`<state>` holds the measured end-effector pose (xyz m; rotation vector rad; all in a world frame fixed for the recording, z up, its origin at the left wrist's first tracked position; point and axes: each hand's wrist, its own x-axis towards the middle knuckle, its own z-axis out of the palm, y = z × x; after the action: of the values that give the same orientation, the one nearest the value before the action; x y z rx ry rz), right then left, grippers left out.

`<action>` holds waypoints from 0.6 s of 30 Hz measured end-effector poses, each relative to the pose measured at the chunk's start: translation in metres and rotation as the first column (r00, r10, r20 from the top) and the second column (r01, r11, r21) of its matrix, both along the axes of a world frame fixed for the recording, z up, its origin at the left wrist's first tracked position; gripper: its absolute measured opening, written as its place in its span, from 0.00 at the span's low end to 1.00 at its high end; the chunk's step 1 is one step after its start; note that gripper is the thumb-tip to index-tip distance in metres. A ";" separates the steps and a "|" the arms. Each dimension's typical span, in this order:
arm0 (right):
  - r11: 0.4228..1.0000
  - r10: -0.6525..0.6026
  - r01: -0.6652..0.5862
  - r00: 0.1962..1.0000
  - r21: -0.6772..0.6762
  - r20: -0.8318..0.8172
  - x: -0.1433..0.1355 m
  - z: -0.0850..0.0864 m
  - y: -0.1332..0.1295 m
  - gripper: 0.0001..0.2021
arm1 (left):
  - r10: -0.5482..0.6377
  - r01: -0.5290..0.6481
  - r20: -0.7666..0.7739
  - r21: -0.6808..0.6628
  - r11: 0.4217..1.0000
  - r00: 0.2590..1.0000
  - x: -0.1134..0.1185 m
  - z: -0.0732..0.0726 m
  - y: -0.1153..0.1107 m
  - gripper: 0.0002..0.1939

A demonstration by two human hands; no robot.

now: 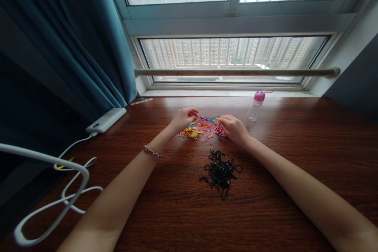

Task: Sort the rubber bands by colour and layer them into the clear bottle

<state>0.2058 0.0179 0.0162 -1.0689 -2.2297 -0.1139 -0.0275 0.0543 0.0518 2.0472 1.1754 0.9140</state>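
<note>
A loose heap of small multicoloured rubber bands point(203, 128) lies on the brown wooden table. At the heap's far left edge is my left hand point(185, 119), its fingers curled together; anything between the fingertips is too small to make out. My right hand point(234, 129) covers part of the heap's right side, with its fingertips closed on rubber bands there. A short row of coloured bands stretches between the two hands along the far edge. Closer to me, a tangled pile of black rubber bands point(221, 170) sits apart from both hands. A beaded bracelet point(152, 152) circles my left wrist.
Behind my right hand stands a clear bottle point(254, 109) with a pink lid. A white power bank point(106, 120) and looping white cable point(84, 177) occupy the left side, beside a blue curtain point(88, 39). A metal rail point(236, 73) crosses the window beyond the table.
</note>
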 end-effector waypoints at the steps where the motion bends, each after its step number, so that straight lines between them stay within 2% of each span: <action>1: 0.997 0.072 -0.072 0.997 -0.005 0.029 -0.004 0.000 -0.003 0.12 | 0.034 -0.032 -0.116 0.026 0.999 0.993 -0.002 -0.002 0.002 0.11; 4: 0.956 0.293 -0.287 0.934 -0.058 0.206 -0.017 -0.001 -0.012 0.16 | 0.056 -0.049 -0.379 0.028 0.998 0.924 -0.008 -0.011 0.006 0.11; 6: 0.940 0.342 -0.325 0.887 -0.107 0.312 -0.024 -0.004 -0.015 0.18 | 0.066 -0.062 -0.454 0.024 0.998 0.888 -0.009 -0.015 0.007 0.12; 9: 0.964 0.265 -0.234 0.891 -0.127 0.369 -0.022 -0.009 -0.013 0.20 | 0.069 -0.065 -0.512 0.026 0.998 0.856 -0.010 -0.019 0.008 0.09; 14: 0.997 0.002 0.025 0.943 -0.078 0.332 -0.004 -0.013 0.000 0.19 | 0.012 -0.028 -0.559 -0.020 0.999 0.829 -0.012 -0.021 0.009 0.03; 16: 0.994 -0.061 0.084 0.953 -0.064 0.296 -0.001 -0.012 0.001 0.18 | -0.007 -0.009 -0.540 -0.027 1.000 0.841 -0.012 -0.021 0.009 0.03; 18: 0.993 -0.091 0.106 0.962 -0.048 0.258 -0.001 -0.011 0.000 0.16 | -0.036 0.021 -0.463 -0.038 0.999 0.886 -0.010 -0.019 0.009 0.02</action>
<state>0.2045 0.0179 0.0053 -1.2605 -2.4207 -0.2392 -0.0377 0.0634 0.0333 2.3238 1.3831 0.3872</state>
